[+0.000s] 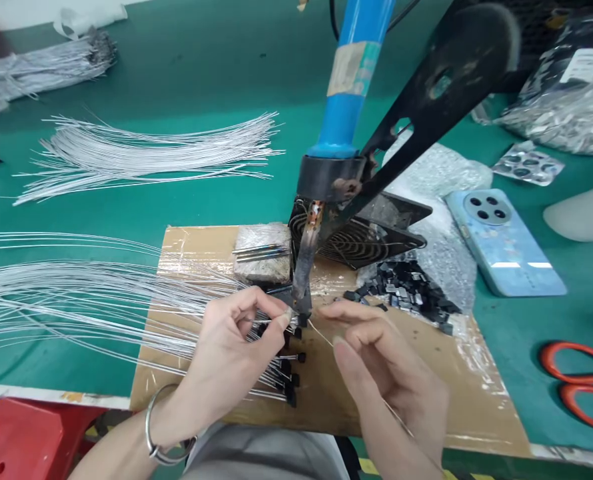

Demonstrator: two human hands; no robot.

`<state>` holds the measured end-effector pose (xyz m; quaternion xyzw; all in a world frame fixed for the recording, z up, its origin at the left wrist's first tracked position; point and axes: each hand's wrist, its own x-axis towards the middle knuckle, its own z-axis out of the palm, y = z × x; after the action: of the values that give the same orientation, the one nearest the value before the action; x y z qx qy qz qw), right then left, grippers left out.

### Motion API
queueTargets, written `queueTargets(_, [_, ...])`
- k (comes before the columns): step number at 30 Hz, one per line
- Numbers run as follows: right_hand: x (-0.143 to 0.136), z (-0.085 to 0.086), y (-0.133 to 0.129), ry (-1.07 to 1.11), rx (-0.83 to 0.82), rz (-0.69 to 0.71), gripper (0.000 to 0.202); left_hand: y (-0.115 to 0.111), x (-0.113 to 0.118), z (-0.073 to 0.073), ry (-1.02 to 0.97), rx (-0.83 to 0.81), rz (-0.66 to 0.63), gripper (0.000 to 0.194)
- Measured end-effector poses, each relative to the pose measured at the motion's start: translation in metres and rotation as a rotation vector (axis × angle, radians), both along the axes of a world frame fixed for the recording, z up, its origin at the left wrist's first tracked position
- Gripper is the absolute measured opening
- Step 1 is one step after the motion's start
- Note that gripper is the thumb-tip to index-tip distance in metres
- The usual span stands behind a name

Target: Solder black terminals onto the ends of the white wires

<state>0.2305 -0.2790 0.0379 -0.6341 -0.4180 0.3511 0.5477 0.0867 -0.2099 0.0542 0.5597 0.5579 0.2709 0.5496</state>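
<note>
Under the tip of a mounted blue soldering iron (339,127), my left hand (236,353) pinches a thin white wire whose end has a small black piece (303,320). My right hand (394,373) is closed on a strand of solder wire (321,332), its free end pointing at that black piece. The exact contact at the iron's tip is too small to make out. Below my left fingers lie several white wires (176,343) with black pieces (290,383) on their ends, running off to the left.
A brown cardboard sheet (336,407) covers the green table (176,87). Behind the iron stands a black fan (361,240); beside it lies a pile of small black pieces (414,293). Rightward are a phone (514,253) and red-handled scissors (571,383). A wire bundle (151,150) lies far left.
</note>
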Motion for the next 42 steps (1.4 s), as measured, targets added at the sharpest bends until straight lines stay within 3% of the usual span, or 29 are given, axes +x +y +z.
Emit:
queueTargets(15, [-0.006, 0.004, 0.012, 0.126, -0.062, -0.032, 0.023, 0.011, 0.004, 0.009, 0.020, -0.038, 0.053, 0.008])
queueTargets(42, [-0.010, 0.008, 0.015, 0.156, -0.043, -0.061, 0.023, 0.010, 0.001, 0.009, 0.018, 0.010, 0.062, 0.006])
